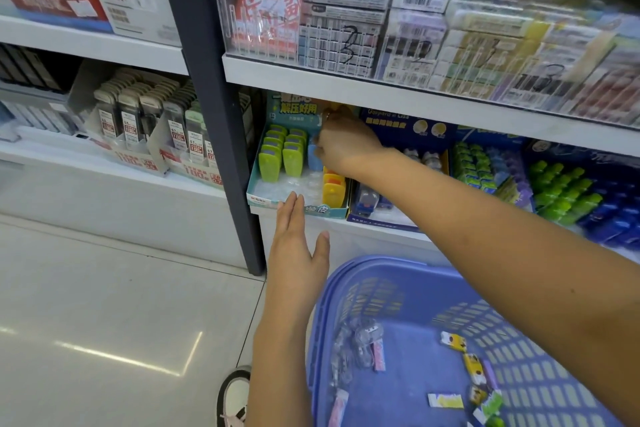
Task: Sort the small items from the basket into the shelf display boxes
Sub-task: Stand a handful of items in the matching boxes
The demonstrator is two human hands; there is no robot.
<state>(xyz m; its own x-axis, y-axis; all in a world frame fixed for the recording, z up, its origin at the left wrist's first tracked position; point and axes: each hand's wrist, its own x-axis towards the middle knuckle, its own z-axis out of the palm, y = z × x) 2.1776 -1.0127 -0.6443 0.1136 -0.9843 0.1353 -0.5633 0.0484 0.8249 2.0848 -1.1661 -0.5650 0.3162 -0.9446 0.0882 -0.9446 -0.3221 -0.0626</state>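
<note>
A: Display box [264,197], position?
B: On the lower shelf [381,234], left end, against the post [214,114]. A second box [377,220] sits just to its right.
A: Hands?
B: The right hand [343,146] is inside the box, pinching an upright item [314,158] in the middle row. The left hand [294,246] is at the front wall.
A: Basket [377,265]?
B: Below the shelf, in front of it. Small items [360,343] lie on its bottom.

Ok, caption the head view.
Right hand holds a blue item in the teal display box; left hand touches its front.
</note>
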